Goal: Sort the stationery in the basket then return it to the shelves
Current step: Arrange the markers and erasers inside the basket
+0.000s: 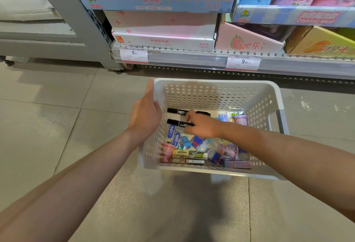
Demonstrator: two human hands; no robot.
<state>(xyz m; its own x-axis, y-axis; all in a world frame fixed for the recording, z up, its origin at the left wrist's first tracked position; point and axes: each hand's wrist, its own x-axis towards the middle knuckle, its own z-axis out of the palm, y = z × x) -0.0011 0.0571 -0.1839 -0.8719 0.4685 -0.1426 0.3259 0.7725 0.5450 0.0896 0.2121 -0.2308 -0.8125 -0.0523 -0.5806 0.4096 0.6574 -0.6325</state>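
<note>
A white perforated basket (217, 91) stands on the tiled floor in front of the shelves. Inside lie two black markers, the far one (177, 111) and the near one (175, 122), plus several small erasers and packets (189, 154) in blue, pink and yellow. My left hand (145, 114) grips the basket's left rim, thumb inside the wall. My right hand (202, 124) reaches down into the basket, its fingers curled over the near black marker; the grip itself is hidden under the hand.
A shelf edge (192, 57) with price tags runs behind the basket. On it stand display boxes: a pink one (163, 30), a blue one (153, 1) above, a peach-print one (247, 41) and an orange one (322, 45). A grey upright (76, 20) stands left.
</note>
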